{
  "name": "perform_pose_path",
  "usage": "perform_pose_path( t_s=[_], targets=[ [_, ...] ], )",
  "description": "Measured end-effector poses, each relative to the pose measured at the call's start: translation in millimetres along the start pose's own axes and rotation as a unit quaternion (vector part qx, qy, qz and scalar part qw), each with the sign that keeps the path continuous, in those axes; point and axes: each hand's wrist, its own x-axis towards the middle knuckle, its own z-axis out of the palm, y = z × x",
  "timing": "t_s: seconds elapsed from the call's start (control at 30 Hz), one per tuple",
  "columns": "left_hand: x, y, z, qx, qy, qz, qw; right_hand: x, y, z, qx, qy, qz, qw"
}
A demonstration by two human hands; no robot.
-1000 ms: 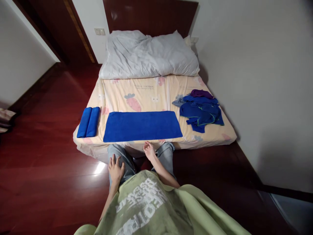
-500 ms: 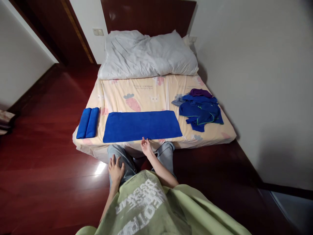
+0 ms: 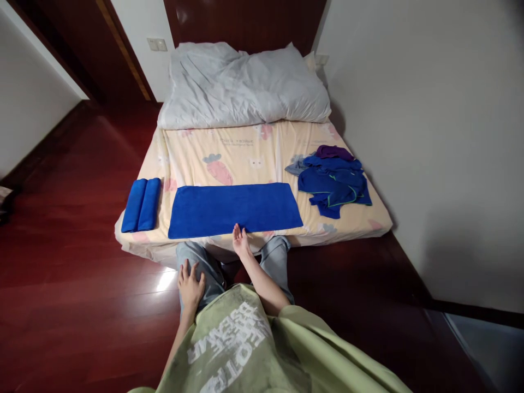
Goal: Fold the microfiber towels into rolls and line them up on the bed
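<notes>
A blue towel (image 3: 235, 209) lies spread flat along the near edge of the bed (image 3: 254, 153). My right hand (image 3: 241, 242) reaches forward with fingers apart, its fingertips at the towel's near edge. My left hand (image 3: 190, 284) rests flat and open on my left thigh. A rolled or folded blue towel (image 3: 141, 204) sits at the bed's near left corner. A loose heap of blue and purple cloths (image 3: 333, 180) lies on the bed's right side.
A crumpled white duvet (image 3: 243, 84) covers the head of the bed, against a dark wooden headboard. A white wall runs close along the right. Dark red wooden floor (image 3: 73, 229) surrounds the bed on the left and near side.
My right hand has moved forward from beside my knee up to the near edge of the flat towel. My left hand has stayed on my thigh.
</notes>
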Motion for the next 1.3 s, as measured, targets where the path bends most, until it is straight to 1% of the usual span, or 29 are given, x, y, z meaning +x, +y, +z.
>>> perform_pose_path(
  t_s=[0.33,0.4,0.43,0.5,0.57,0.63,0.7,0.73,0.8,0.83,0.9,0.93,1.0,1.1,1.2,1.3],
  targets=[
    [-0.7,3.9,-4.8,0.004,-0.003,0.000,1.000,2.5,0.7,-2.0,0.009,0.008,-0.003,1.000],
    [7.0,4.8,-8.2,-0.003,0.001,0.002,1.000,3.6,1.6,-3.0,0.002,0.008,-0.006,1.000],
    [15.5,7.1,-10.8,-0.015,-0.005,0.006,1.000,4.2,2.0,-3.7,-0.004,0.007,-0.008,1.000],
    [43.9,18.5,-17.5,-0.053,-0.040,0.024,0.997,5.8,3.0,-5.5,-0.014,0.007,-0.009,1.000],
    [87.4,41.8,-24.7,-0.097,-0.087,0.063,0.989,7.9,3.9,-7.4,-0.017,0.009,-0.006,1.000],
    [141.9,76.5,-29.4,-0.120,-0.098,0.131,0.979,10.4,4.6,-8.7,-0.020,0.019,-0.001,1.000],
    [200.2,118.2,-28.8,-0.122,-0.116,0.203,0.965,12.6,4.9,-9.4,-0.025,0.031,0.006,0.999],
    [228.5,139.8,-26.2,-0.116,-0.132,0.229,0.957,13.3,4.9,-9.8,-0.029,0.036,0.011,0.999],
    [278.9,180.4,-16.4,-0.090,-0.158,0.256,0.950,13.9,4.7,-11.0,-0.035,0.042,0.024,0.998],
    [300.0,198.2,-9.8,-0.072,-0.175,0.263,0.946,13.7,4.7,-12.0,-0.037,0.040,0.028,0.998],
    [333.6,226.6,5.6,-0.035,-0.207,0.257,0.943,12.7,4.7,-14.9,-0.040,0.032,0.025,0.998],
    [346.1,236.9,13.7,-0.023,-0.217,0.247,0.944,12.1,4.7,-16.6,-0.042,0.028,0.021,0.999],
    [364.4,249.9,29.0,-0.009,-0.224,0.222,0.949,10.9,4.3,-19.8,-0.048,0.021,0.019,0.998],
    [380.7,256.7,46.7,0.000,-0.229,0.187,0.955,9.7,2.6,-22.0,-0.060,0.021,0.032,0.997],
    [391.4,259.9,56.9,0.008,-0.235,0.162,0.958,8.3,0.1,-20.4,-0.057,0.028,0.044,0.997],
    [400.3,266.4,62.6,0.014,-0.241,0.150,0.959,6.6,-2.1,-17.6,-0.054,0.039,0.049,0.997]
  ],
)
